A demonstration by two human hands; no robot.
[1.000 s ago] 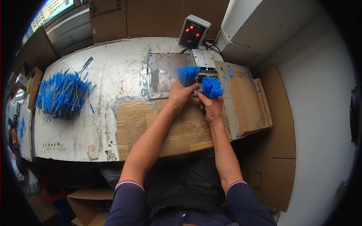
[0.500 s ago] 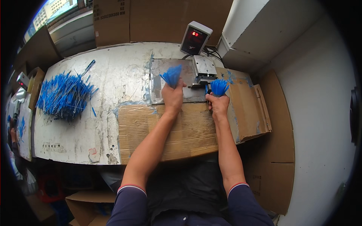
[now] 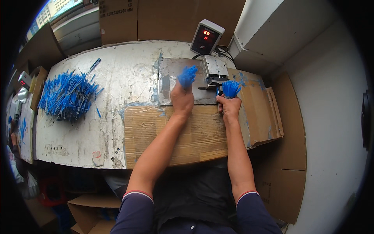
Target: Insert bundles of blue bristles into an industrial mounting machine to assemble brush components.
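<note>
My left hand (image 3: 182, 100) is closed around a bundle of thin blue-ended sticks (image 3: 187, 75), held over a grey metal plate (image 3: 168, 91). Motion slightly blurs the bundle. To its right, my right hand (image 3: 230, 107) grips a second bundle of blue-ended sticks (image 3: 231, 88), whose blue tips fan out above the fingers. Its thumb and fingertips are at the front of a small metal machine block (image 3: 215, 67). A narrow upright piece, partly blue, shows beside the right thumb; I cannot tell whether it is pinched there.
A big pile of blue-ended sticks (image 3: 68, 95) lies at the left of the worn white table (image 3: 113, 74). Behind the block stands a counter box with a red display (image 3: 206, 37). A taped cardboard sheet (image 3: 175, 134) covers the front edge; a cardboard box (image 3: 257, 111) sits at right.
My left hand has shifted right, and its bundle's blue ends sit closer to the machine block. My right hand stays by the block. A second row of red digits now shows on the display.
</note>
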